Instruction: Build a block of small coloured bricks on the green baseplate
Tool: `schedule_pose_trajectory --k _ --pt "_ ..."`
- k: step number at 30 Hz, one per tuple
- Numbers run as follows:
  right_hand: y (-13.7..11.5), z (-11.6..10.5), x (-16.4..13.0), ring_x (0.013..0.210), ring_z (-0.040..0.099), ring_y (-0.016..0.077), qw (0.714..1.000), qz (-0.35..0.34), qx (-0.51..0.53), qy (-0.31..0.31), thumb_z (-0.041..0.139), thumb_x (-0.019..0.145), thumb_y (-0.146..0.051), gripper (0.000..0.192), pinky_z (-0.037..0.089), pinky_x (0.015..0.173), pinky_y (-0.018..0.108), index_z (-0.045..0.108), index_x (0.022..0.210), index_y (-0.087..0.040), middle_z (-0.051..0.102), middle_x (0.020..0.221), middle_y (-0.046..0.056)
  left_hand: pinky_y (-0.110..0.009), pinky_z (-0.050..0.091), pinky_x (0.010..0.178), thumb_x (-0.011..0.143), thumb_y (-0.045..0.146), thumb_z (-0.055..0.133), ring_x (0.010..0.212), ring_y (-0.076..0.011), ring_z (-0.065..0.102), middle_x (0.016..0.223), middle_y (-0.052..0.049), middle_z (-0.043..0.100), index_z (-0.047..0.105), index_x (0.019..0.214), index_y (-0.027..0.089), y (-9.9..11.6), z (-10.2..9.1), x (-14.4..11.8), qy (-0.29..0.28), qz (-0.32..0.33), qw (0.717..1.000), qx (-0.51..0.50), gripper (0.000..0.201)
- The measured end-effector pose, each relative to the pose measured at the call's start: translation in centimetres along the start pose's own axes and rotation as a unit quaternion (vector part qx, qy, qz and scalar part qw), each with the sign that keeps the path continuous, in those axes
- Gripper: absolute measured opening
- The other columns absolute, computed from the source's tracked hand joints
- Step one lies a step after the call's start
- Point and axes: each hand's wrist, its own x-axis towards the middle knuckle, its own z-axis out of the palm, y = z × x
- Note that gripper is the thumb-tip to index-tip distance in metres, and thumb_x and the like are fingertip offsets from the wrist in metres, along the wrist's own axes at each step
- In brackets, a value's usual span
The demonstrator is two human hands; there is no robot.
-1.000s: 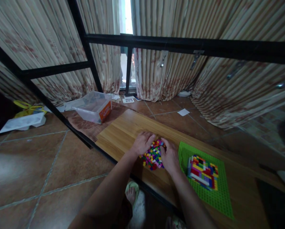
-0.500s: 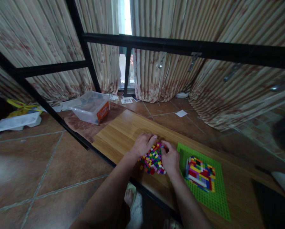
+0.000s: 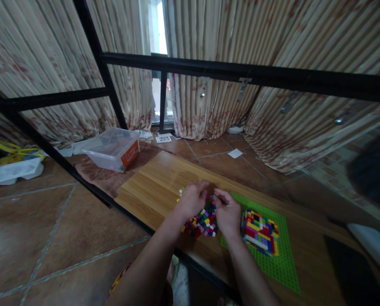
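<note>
I see bare wood open across the far-left part of the wooden board point(image 3: 151, 187), clear for a hand to pass. My left hand point(image 3: 191, 200) and right hand point(image 3: 227, 212) crowd the pile of small bricks point(image 3: 202, 221) between them. Just right, the green baseplate point(image 3: 279, 263) with its stacked brick build point(image 3: 260, 231) blocks that side. A black frame bar point(image 3: 240, 74) crosses overhead beyond the board.
</note>
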Motion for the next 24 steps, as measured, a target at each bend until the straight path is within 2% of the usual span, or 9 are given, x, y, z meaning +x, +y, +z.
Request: schedule_pose_trajectory --k 4,7,14,20,24 --pt "-1.9 -1.2 -0.7 0.087 0.066 0.0207 0.987 0.049 0.143 0.059 0.070 0.070 -0.033 0.024 0.050 0.084 0.038 0.072 0.090 -0.020 0.074 0.090 0.005 -0.027 0.052 0.084 0.083 0.011 0.049 0.090 -0.0155 0.067 0.100 -0.006 0.072 0.066 0.108 0.017 1.3 0.1 -0.9 -0.061 0.030 0.988 -0.138 0.031" --pt "-3.2 -2.4 -1.3 0.083 0.066 0.0195 0.977 0.072 0.185 0.077 0.073 0.068 -0.031 0.020 0.049 0.082 0.037 0.074 0.085 -0.022 0.074 0.084 0.003 -0.025 0.051 0.079 0.083 0.014 0.054 0.084 -0.0139 0.066 0.092 -0.003 0.071 0.066 0.102 0.017 2.6 0.4 -1.7 -0.092 0.059 0.975 -0.193 0.023" --pt "-4.7 -5.4 -1.7 0.080 0.065 0.0182 0.989 0.049 0.129 0.047 0.072 0.070 -0.030 0.011 0.049 0.078 0.033 0.076 0.078 -0.023 0.073 0.083 0.002 -0.025 0.048 0.081 0.086 0.019 0.055 0.085 -0.0136 0.063 0.088 -0.003 0.068 0.066 0.091 0.017 4.9 2.0 -2.5 -0.062 0.060 0.974 -0.212 0.012" --pt "-5.2 -8.0 -1.9 0.078 0.064 0.0177 0.994 0.039 0.082 0.056 0.070 0.073 -0.031 0.012 0.049 0.075 0.032 0.076 0.080 -0.023 0.071 0.081 0.002 -0.025 0.048 0.079 0.083 0.016 0.056 0.081 -0.0133 0.061 0.086 -0.003 0.066 0.062 0.093 0.016 6.7 4.0 -2.7 -0.077 0.043 0.956 -0.279 0.012" --pt "-5.3 -10.3 -2.4 0.082 0.064 0.0177 0.999 -0.002 0.046 0.023 0.065 0.079 -0.032 0.015 0.049 0.076 0.031 0.075 0.086 -0.023 0.070 0.087 0.003 -0.025 0.048 0.078 0.086 0.022 0.054 0.082 -0.0138 0.061 0.087 -0.003 0.067 0.063 0.095 0.016 7.7 4.6 -2.7 -0.101 0.034 0.953 -0.284 0.014"
